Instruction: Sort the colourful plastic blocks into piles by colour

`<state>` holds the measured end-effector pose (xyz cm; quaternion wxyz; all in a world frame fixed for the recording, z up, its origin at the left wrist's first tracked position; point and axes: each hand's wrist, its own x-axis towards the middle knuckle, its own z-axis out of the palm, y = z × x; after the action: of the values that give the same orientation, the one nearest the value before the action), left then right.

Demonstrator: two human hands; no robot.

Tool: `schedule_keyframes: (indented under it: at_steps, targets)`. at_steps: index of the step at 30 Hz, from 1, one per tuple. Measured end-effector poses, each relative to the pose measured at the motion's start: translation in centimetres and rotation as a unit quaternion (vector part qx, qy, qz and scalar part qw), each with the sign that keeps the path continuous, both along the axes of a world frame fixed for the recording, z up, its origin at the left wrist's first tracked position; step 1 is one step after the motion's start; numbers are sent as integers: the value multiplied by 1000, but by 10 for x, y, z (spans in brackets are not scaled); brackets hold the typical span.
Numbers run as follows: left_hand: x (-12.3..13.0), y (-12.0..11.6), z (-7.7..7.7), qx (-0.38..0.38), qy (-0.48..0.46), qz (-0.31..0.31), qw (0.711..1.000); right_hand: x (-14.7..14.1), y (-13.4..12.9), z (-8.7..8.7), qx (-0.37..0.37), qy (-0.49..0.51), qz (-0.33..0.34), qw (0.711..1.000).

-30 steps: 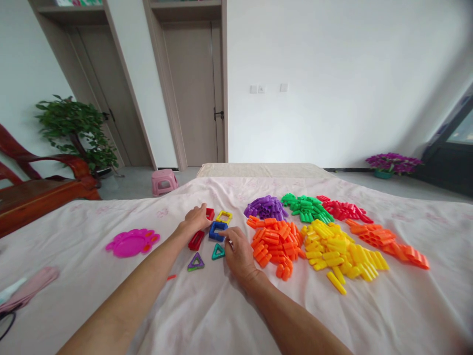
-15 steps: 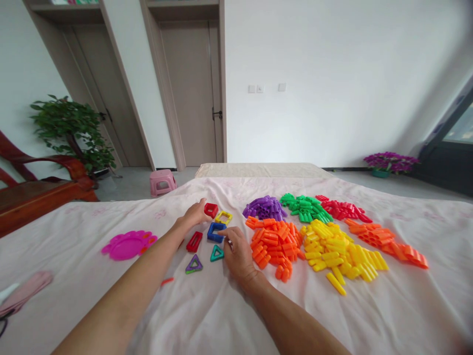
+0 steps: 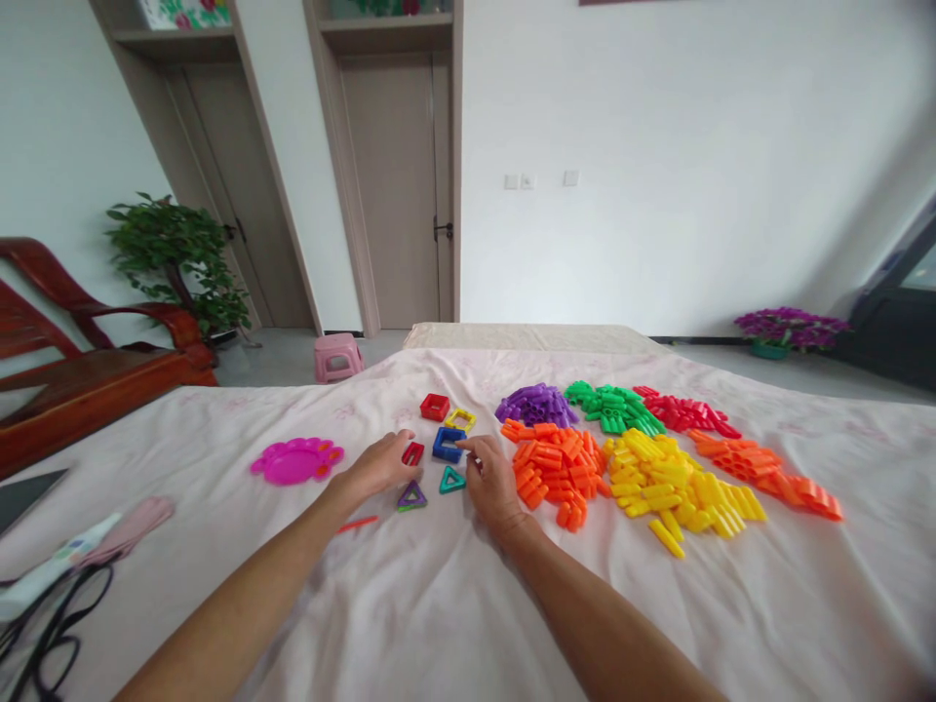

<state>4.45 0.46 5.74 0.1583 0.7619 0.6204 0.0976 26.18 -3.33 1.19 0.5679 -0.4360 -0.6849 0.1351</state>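
Observation:
My left hand (image 3: pixel 380 464) has its thumb and fingers around a small red rectangular frame (image 3: pixel 413 453) on the cloth. The fingers of my right hand (image 3: pixel 494 480) are curled, with the fingertips at the right side of a blue square frame (image 3: pixel 443 450). Just behind are a red square frame (image 3: pixel 435 407) and a yellow square frame (image 3: pixel 461 419). Nearer to me lie a teal triangle frame (image 3: pixel 451 481) and a purple triangle frame (image 3: pixel 412 495) with green at its base. An orange-red strip (image 3: pixel 358 524) lies beside my left forearm.
Piles of purple (image 3: pixel 536 405), green (image 3: pixel 618 409), red (image 3: pixel 683 411), orange (image 3: pixel 556 463) and yellow (image 3: pixel 669 478) plastic pieces cover the right side. At left are a pink crab-shaped dish (image 3: pixel 292 462), a pink cloth item (image 3: pixel 136 529) and black-framed glasses (image 3: pixel 62 624).
My left hand has left the red square frame and come nearer to the red rectangular frame. My right hand stays at the blue frame. The whole view has shifted.

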Motion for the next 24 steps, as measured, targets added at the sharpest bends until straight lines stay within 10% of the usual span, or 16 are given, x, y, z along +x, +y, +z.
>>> schedule_keyframes:
  at_steps: [24]
  targets:
    - [45, 4, -7, 26, 32, 94, 995, 1, -5, 2, 3, -6, -4, 1000]
